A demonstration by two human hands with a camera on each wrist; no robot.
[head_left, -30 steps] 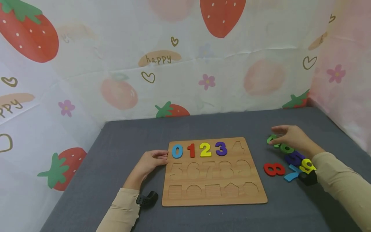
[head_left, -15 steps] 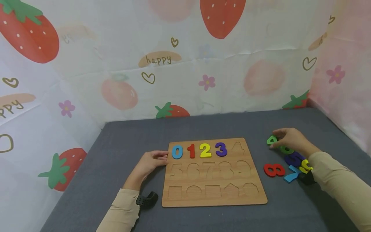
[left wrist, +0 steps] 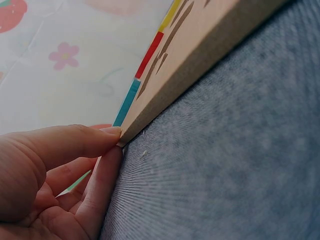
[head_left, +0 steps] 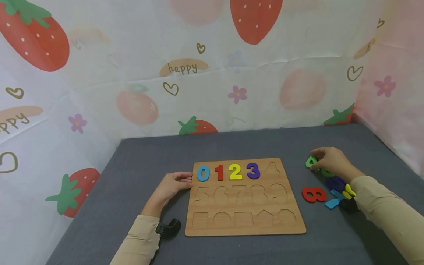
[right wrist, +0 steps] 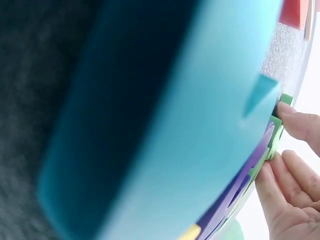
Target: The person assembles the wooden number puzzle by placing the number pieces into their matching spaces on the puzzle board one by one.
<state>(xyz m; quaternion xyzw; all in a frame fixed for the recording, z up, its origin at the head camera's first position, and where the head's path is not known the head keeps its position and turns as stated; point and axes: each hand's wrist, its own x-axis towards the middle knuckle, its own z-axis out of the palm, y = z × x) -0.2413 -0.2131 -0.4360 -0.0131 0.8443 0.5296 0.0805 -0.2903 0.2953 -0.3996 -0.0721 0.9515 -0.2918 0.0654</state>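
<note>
My left hand (head_left: 172, 186) holds the left edge of a wooden number puzzle board (head_left: 245, 203); in the left wrist view the thumb (left wrist: 80, 142) and a finger meet at its corner. A blue 0 (head_left: 199, 173), red 1 (head_left: 220, 173), yellow 2 (head_left: 236, 177) and purple 3 (head_left: 254, 176) sit in the top row, beside a bare 4-shaped recess. To the right of the board, my right hand (head_left: 332, 161) pinches a green 4 (head_left: 308, 164) between thumb and fingers. A second green number piece (head_left: 326, 172) lies partly hidden under that hand.
Near the right forearm lie a red 8 (head_left: 314, 195), a blue 7 (head_left: 332, 203), a purple piece (head_left: 335, 183) and a yellow piece (head_left: 349, 190) partly covered by the sleeve. The blue piece (right wrist: 215, 100) fills much of the right wrist view. A patterned cloth (head_left: 198, 99) hangs behind the table.
My right hand has shifted slightly and closed on the green 4, and its sleeve now covers more of the yellow piece. The left hand and board stay put.
</note>
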